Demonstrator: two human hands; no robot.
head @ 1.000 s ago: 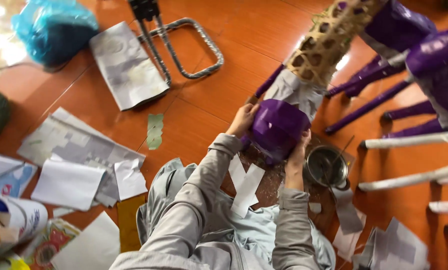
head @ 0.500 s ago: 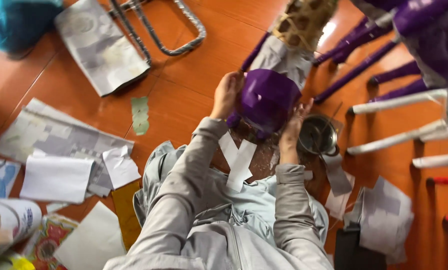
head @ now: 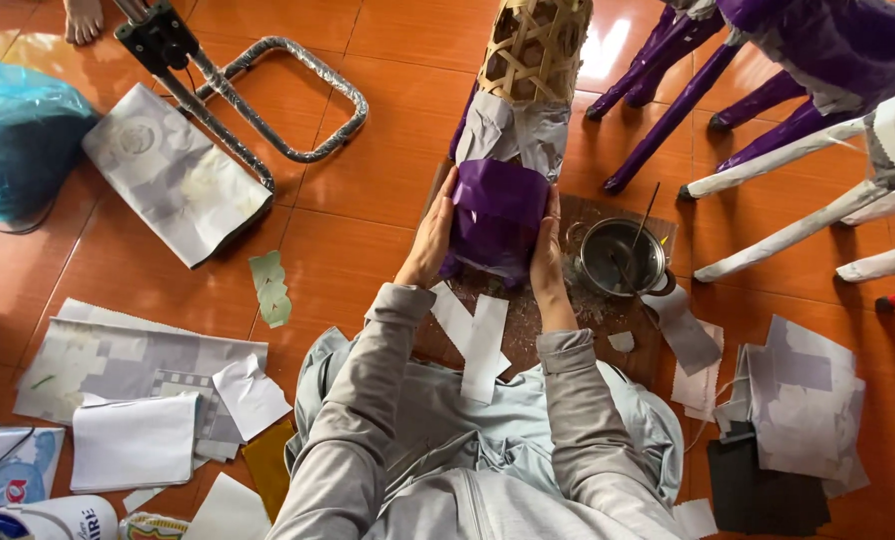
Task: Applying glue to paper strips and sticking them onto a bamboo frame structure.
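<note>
A long woven bamboo frame (head: 535, 45) lies on the floor pointing away from me, its near end covered with grey paper (head: 508, 130) and purple paper (head: 498, 215). My left hand (head: 430, 238) presses flat against the left side of the purple end. On the right side, my right hand (head: 546, 250) presses the same purple paper. Both hands clasp the frame between them over a dark board (head: 528, 320). White paper strips (head: 478, 335) lie on my lap below it.
A metal pot (head: 623, 260) with a stick in it stands right of my right hand. Purple (head: 668, 110) and white (head: 778, 235) paper-covered legs of other figures stand at right. Paper sheets (head: 173, 185), a metal stand (head: 258, 95), a blue bag (head: 18, 130) lie left.
The view has shifted and steadied. My hands have slid along the purple end, now both pressing flat on its sides, with the frame lying straighter away from me.
</note>
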